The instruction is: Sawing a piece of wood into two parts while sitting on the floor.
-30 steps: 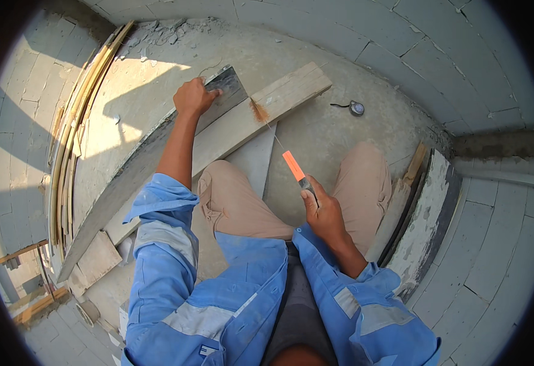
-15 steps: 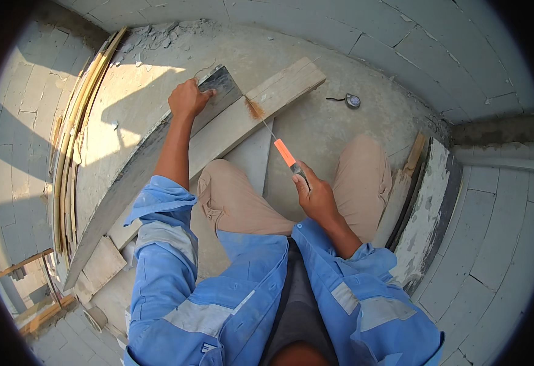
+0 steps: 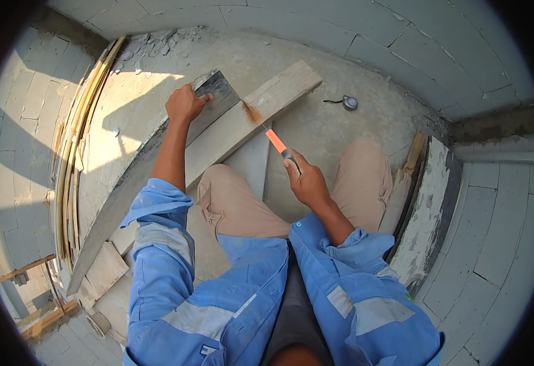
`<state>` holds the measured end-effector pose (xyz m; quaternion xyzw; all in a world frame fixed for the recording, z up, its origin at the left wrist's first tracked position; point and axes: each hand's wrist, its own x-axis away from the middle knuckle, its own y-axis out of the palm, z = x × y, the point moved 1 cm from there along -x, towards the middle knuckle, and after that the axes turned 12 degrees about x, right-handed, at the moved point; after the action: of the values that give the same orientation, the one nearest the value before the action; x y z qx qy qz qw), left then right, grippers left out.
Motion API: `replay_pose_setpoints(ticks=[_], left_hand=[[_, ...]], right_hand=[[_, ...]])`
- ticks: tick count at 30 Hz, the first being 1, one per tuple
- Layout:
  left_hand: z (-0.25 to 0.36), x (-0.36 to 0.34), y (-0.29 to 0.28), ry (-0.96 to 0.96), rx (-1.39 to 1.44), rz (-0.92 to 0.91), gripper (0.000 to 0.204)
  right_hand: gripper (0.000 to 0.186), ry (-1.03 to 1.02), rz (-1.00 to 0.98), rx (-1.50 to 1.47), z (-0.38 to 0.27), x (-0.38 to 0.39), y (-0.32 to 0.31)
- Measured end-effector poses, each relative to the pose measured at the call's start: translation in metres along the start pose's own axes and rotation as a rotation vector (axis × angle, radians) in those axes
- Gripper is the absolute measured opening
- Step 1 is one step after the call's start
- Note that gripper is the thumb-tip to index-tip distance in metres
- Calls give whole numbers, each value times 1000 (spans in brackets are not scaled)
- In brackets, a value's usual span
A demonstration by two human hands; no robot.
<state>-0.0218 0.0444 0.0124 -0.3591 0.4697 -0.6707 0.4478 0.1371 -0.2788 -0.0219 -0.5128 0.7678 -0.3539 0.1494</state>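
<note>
A long grey board (image 3: pixel 134 172) with a dark end lies slantwise to my left, resting against a pale timber beam (image 3: pixel 285 89). My left hand (image 3: pixel 185 102) is closed over the board near its far end, thumb pressed on the face. In front of my knees, my right hand (image 3: pixel 308 182) grips a handsaw by its orange and black handle (image 3: pixel 275 141). The thin blade, seen almost edge-on, points to the board's end; its exact contact is hard to make out. Reddish-brown sawdust (image 3: pixel 252 114) lies on the beam beside it.
A tape measure (image 3: pixel 350 102) lies on the concrete floor beyond my right knee. Long thin wood strips (image 3: pixel 83 131) lean at the left. Rubble (image 3: pixel 164 46) is scattered far left. A paint-smeared panel (image 3: pixel 422 213) stands at my right, near block walls.
My right hand and the saw have moved forward and slightly left, bringing the handle closer to the beam. My left hand keeps its hold on the board.
</note>
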Motion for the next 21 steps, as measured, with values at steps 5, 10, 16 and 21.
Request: replay_pose_setpoints(ticks=[5,10,16,21], left_hand=[[17,4,-1,-4,2,5,59],[43,-9,13,31,-1,-64,70],[0,-2,5,12,10,-23,59],[18,3,-4,10,7,7,60]], right_hand=[[40,-69,121,-5,10,48,-12],[46,50,121,195,4,-101,52],[43,-14,29,-16,-2,-20,2],[41,-89,154,-19,18,46,-22]])
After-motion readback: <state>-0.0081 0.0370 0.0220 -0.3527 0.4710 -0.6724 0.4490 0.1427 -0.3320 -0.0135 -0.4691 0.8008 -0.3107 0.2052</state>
